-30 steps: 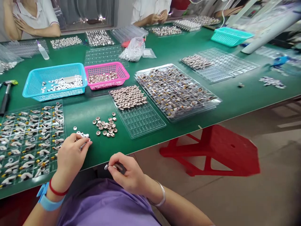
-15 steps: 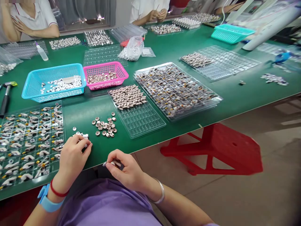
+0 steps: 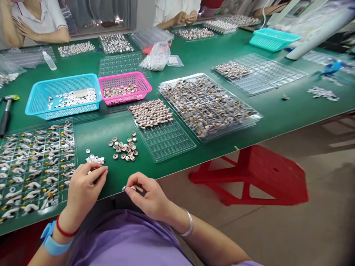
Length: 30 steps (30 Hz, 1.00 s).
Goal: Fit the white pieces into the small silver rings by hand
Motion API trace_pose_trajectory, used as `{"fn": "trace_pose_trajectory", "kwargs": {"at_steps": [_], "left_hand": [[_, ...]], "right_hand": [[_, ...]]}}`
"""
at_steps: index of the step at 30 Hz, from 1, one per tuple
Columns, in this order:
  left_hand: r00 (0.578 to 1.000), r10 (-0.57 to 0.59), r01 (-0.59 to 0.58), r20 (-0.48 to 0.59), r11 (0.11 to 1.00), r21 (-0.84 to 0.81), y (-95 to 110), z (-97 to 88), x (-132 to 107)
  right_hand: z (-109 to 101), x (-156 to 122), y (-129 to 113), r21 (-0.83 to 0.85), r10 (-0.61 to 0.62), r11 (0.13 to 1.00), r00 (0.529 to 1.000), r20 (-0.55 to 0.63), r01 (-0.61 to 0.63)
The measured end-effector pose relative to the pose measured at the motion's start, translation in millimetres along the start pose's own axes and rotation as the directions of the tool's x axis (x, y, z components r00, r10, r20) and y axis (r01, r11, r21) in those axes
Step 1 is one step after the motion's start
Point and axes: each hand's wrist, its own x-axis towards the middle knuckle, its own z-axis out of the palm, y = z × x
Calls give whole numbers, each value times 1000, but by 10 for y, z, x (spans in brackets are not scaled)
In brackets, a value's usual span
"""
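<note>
My left hand (image 3: 83, 186) rests on the green table (image 3: 194, 61), fingers pinched together just below a small cluster of white parts (image 3: 94, 159); what the pinch holds is hidden. At the table's front edge my right hand (image 3: 148, 197) is closed on a small metallic part (image 3: 130, 188) whose tip pokes out to the left. A loose pile of round metal caps (image 3: 124, 146) lies a little beyond both hands. To the left of my left hand sits a clear tray of curved parts (image 3: 33, 168).
A blue basket (image 3: 63, 96) and a pink basket (image 3: 124, 88) hold small parts. Clear trays (image 3: 206, 105) with parts cover the middle. A red stool (image 3: 255, 175) stands under the table edge. Other people sit at the far side (image 3: 39, 26). A hammer (image 3: 6, 112) lies far left.
My left hand has drawn back slightly from the white parts toward me. My right hand has risen a little toward the table edge, still gripping the part.
</note>
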Motion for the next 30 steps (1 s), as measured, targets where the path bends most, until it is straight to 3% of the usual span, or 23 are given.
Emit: {"fn": "trace_pose_trajectory", "kwargs": {"at_steps": [9,16,26,30], "left_hand": [[997,-30,30,-66,999,11,50,21,-36],[996,-46,43,-76,998,-45,117,16,-49],[983,-174,155,-63,959,-238,353,-114,-237],[952,-305,281,30,829,-483,361,-140,-257]], "right_hand": [[40,48,10,-64,-5,998,1000,-21,3],[106,73,4,51,-36,998,999,-24,37],[143,45,-45,18,-144,989,988,47,144],[137,21,-61,23,-161,987,985,56,160]]}}
